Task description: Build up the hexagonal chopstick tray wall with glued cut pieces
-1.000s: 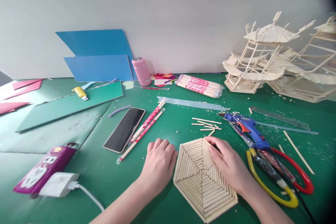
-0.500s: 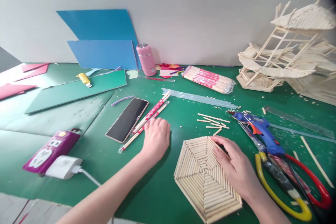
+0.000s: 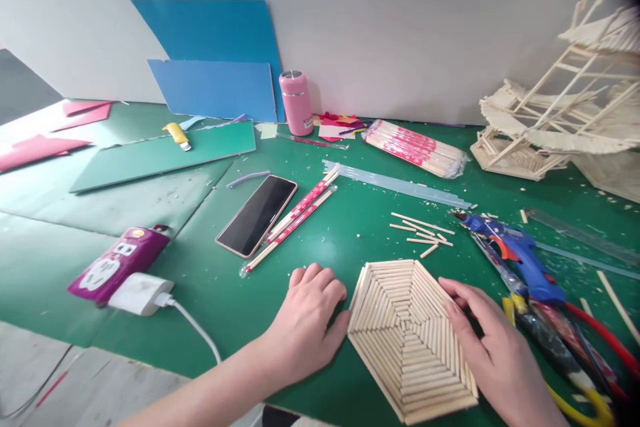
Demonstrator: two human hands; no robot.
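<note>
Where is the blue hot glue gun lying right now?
In the head view, the blue hot glue gun lies on the green table mat at the right, just beyond the right hand and beside the loose short wooden sticks.

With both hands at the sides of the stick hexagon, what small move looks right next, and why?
Probably lift or turn the hexagon. The left hand touches its left edge and the right hand rests on its right edge, so both flank it. It lies flat on the green mat, with loose sticks just beyond.
</note>
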